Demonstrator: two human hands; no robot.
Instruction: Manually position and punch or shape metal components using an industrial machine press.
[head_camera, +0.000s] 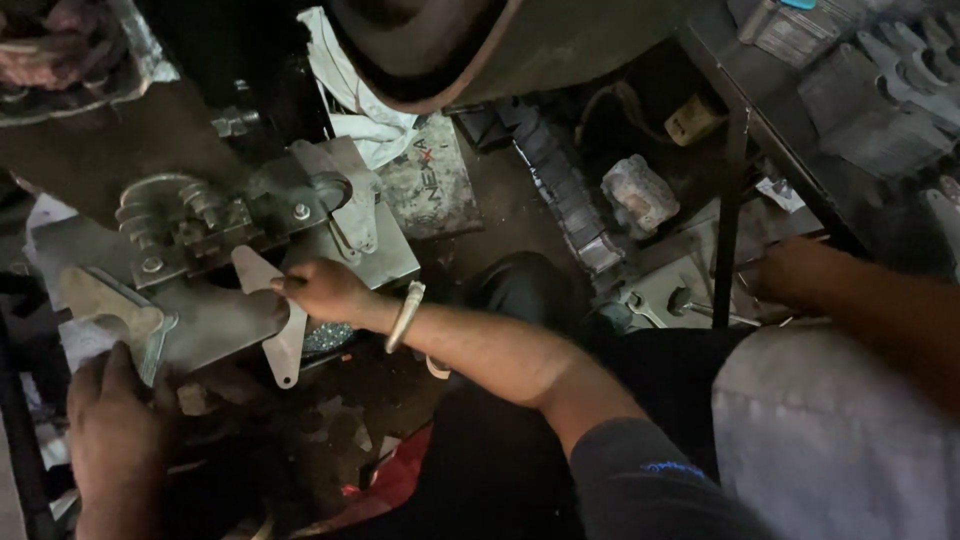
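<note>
Pinching flat metal blank at its upper end, right hand has its grip closed, blank's long axis pointing down; left hand farther off, grip unclear.

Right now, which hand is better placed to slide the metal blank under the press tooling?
Probably right: the right hand grips the metal blank beside the press tooling; the left hand sits lower, off it.

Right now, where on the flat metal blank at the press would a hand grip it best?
Grip the flat metal blank at its narrow rounded lower end, coming from the operator's side. That end sticks out free below the press plate, while the upper end lies by the die, where a hand pinches it.
</note>
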